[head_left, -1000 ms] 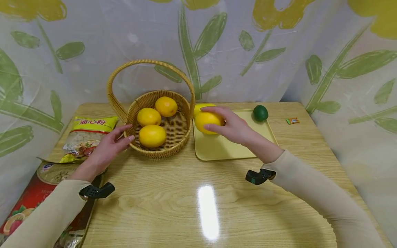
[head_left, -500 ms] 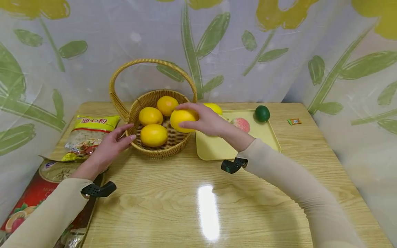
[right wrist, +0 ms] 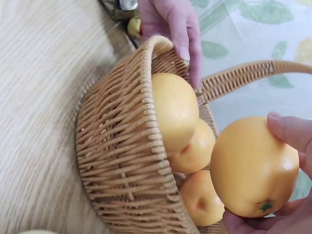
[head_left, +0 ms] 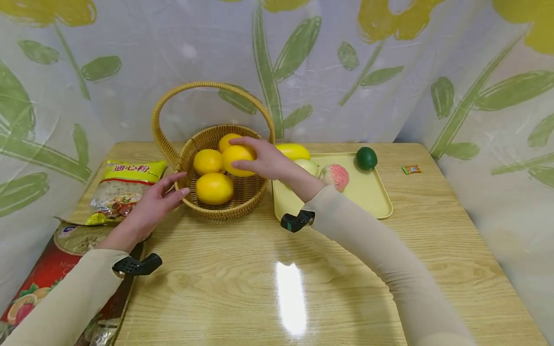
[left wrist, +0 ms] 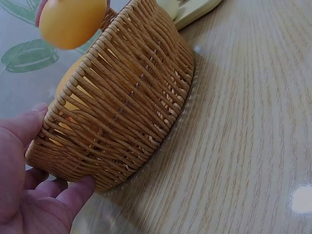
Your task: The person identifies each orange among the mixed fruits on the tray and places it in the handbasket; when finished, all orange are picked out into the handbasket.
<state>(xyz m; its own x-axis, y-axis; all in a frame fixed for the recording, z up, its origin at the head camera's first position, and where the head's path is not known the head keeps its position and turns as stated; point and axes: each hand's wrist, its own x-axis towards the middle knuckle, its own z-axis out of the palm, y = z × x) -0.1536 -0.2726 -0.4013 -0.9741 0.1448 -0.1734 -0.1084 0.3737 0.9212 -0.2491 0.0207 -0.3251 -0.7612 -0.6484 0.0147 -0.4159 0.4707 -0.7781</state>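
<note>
My right hand [head_left: 268, 161] holds an orange [right wrist: 256, 165] inside the mouth of the wicker basket [head_left: 222, 214], above the other fruit. A small green star shows at the orange's stem end in the right wrist view. Three similar oranges lie in the basket, such as the front one [head_left: 214, 188]; the rear one is partly covered by the held orange. At the basket's left side, my left hand [head_left: 157, 199] grips it, the thumb on the rim and the fingers against the outer wall in the left wrist view.
Right of the basket, a pale yellow tray [head_left: 368, 202] bears a pink peach [head_left: 335, 177], a dark green fruit [head_left: 366, 158], a yellow fruit [head_left: 294, 152] and a pale green fruit [head_left: 308, 166]. A small snack packet [head_left: 411, 169] lies farther right. Two food bags, one yellow-topped [head_left: 125, 192], one red [head_left: 47, 274], lie left.
My right hand has carried the orange leftward from over the tray into the basket's mouth, lowering toward the others. The tray's peach and pale green fruit are now uncovered. My left hand stays put.
</note>
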